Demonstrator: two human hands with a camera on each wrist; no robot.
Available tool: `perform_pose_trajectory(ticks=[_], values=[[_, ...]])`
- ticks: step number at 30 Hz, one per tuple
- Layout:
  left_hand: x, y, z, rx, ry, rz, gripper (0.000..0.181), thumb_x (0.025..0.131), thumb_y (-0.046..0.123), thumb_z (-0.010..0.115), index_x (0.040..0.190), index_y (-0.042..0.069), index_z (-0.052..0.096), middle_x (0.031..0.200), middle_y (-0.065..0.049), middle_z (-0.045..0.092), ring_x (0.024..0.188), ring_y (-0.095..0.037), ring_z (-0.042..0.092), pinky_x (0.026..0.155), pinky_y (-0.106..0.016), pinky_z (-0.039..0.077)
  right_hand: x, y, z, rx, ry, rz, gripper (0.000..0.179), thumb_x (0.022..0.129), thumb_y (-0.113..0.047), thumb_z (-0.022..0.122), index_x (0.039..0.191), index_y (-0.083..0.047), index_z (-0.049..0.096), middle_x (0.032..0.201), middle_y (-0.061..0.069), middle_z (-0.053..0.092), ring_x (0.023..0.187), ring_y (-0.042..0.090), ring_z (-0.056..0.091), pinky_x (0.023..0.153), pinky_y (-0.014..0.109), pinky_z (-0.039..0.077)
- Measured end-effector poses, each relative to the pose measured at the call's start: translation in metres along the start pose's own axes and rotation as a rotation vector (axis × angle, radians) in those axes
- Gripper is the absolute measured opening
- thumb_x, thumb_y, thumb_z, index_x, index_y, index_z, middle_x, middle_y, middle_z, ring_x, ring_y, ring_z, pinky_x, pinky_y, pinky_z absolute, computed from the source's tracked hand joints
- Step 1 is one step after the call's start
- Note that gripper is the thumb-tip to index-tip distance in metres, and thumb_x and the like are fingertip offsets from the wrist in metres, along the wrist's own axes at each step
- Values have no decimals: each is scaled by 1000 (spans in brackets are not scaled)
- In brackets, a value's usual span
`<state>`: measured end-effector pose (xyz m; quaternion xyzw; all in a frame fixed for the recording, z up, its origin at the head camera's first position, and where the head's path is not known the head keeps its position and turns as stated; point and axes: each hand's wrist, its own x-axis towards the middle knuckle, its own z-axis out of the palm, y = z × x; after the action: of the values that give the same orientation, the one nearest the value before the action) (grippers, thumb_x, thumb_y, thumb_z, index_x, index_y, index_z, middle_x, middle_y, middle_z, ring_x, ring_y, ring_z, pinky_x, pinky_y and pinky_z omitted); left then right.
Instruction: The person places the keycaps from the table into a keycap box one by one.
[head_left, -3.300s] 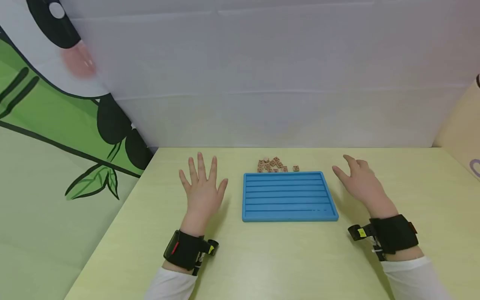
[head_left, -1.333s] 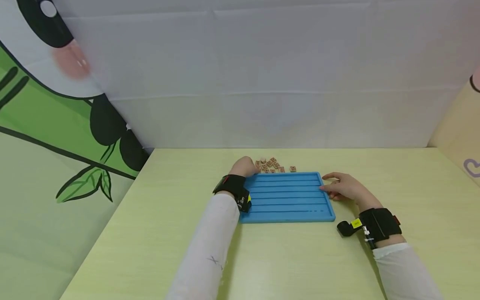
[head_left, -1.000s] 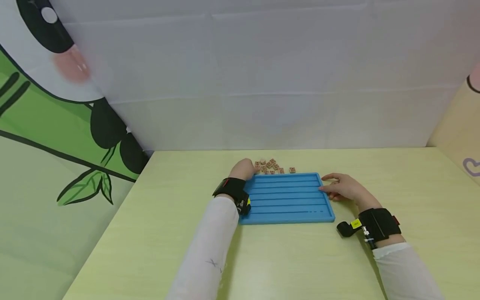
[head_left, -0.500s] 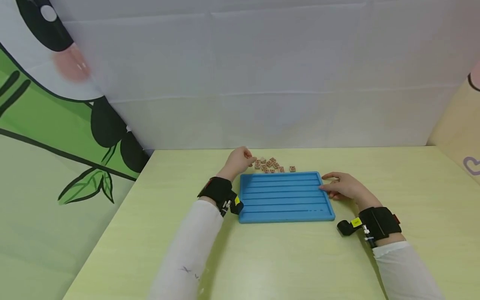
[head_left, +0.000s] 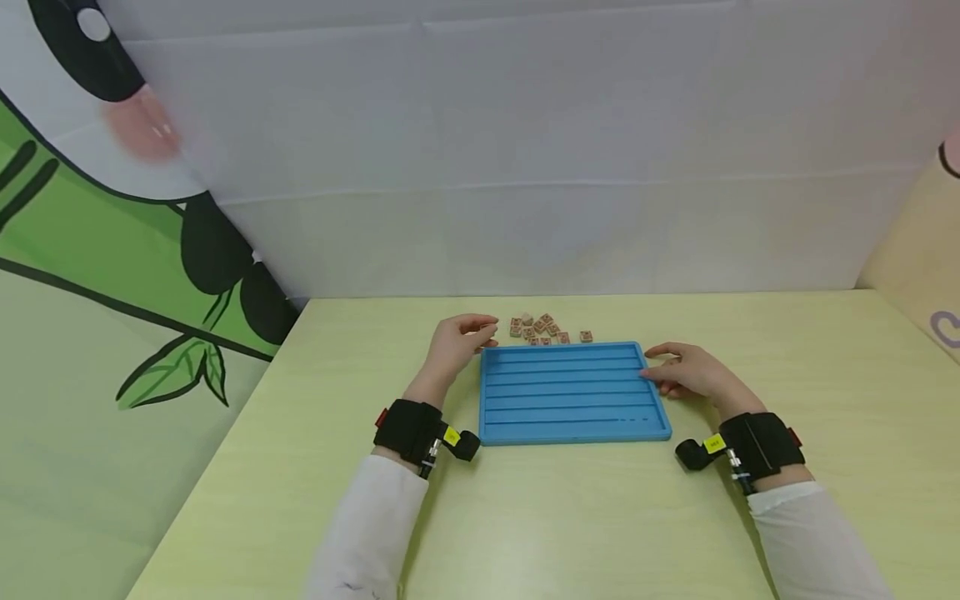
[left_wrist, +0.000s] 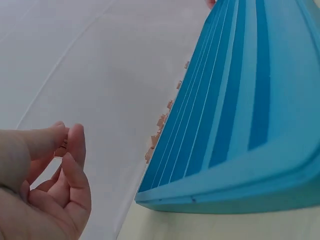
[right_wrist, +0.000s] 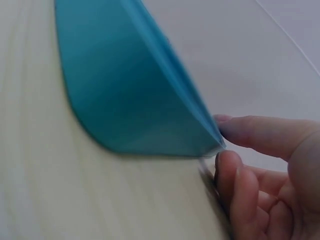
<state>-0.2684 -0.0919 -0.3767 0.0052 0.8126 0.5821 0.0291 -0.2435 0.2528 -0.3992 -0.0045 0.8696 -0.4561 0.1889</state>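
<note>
My left hand [head_left: 452, 343] is raised off the far left corner of the blue ridged tray [head_left: 573, 408]. Between thumb and fingertips it pinches a small wooden tile [left_wrist: 62, 149] with dark marks, best seen in the left wrist view. At the tray's right edge, my right hand [head_left: 693, 372] holds the rim, thumb on top and other fingers curled against the side, as the right wrist view [right_wrist: 280, 185] shows. Just behind the tray lie several similar wooden tiles [head_left: 538, 327] in a loose cluster. One separate tile [head_left: 586, 337] sits to their right.
The tray lies flat on a pale yellow table [head_left: 570, 517]. A whitish cloth backdrop [head_left: 540, 167] rises at the table's far edge. A printed cartoon panel [head_left: 135, 250] stands on the left, and a cream panel [head_left: 918, 258] on the right.
My left hand went from flat on the table to the tiles, picked one up, and drew back left with it. My right hand moved in to the tray's right edge and stayed.
</note>
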Motion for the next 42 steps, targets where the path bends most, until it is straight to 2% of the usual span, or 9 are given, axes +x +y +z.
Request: perform_pose_trajectory(ticks=[5,10,14,21,30,37,42], values=[[-4,-7,-3,-99,-3,-16,33,93,17,60,123,5,63,117,-12,65,87,-13,67,90,-31,50,0,0,-1,-1,1,19,63,91,-24,63,139,7,36,68,-2,57,56,7,54,55,19,47],[-8,-10,-3,-164,-23,-55,37,95,17,56,130,4,57,123,-13,64,98,-17,68,91,-28,49,-1,1,-2,-6,-4,25,63,91,-24,63,139,7,36,69,-2,58,58,7,55,55,19,47],[-10,-12,-3,-194,-38,-54,38,99,11,49,136,2,51,127,-15,60,107,-22,65,92,-27,49,-1,2,-2,-14,-10,18,63,91,-24,63,139,7,36,69,-2,58,58,7,55,56,20,47],[-14,-13,-6,-283,-7,-55,40,99,5,44,139,3,46,133,-16,56,113,-23,61,91,-23,48,0,0,1,-23,-27,-1,63,91,-23,63,139,7,36,70,-3,59,60,7,56,56,20,47],[-15,-5,-8,-272,-2,-31,37,99,5,46,135,7,52,129,-14,59,111,-22,63,88,-20,49,-4,-3,1,-22,-27,12,63,90,-21,63,139,8,35,72,-2,59,61,8,55,57,20,47],[-14,2,-7,-250,-20,-1,37,98,5,47,136,4,51,125,-16,60,109,-23,63,88,-23,50,-6,-5,-3,-19,-24,7,62,91,-21,62,139,8,35,72,-4,60,61,7,56,57,21,48],[-14,2,-6,-258,-10,-8,36,98,7,48,134,3,51,123,-16,59,107,-24,63,90,-25,49,-7,-6,-4,-15,-29,4,62,91,-20,62,139,8,35,71,-4,60,61,7,56,57,21,48]])
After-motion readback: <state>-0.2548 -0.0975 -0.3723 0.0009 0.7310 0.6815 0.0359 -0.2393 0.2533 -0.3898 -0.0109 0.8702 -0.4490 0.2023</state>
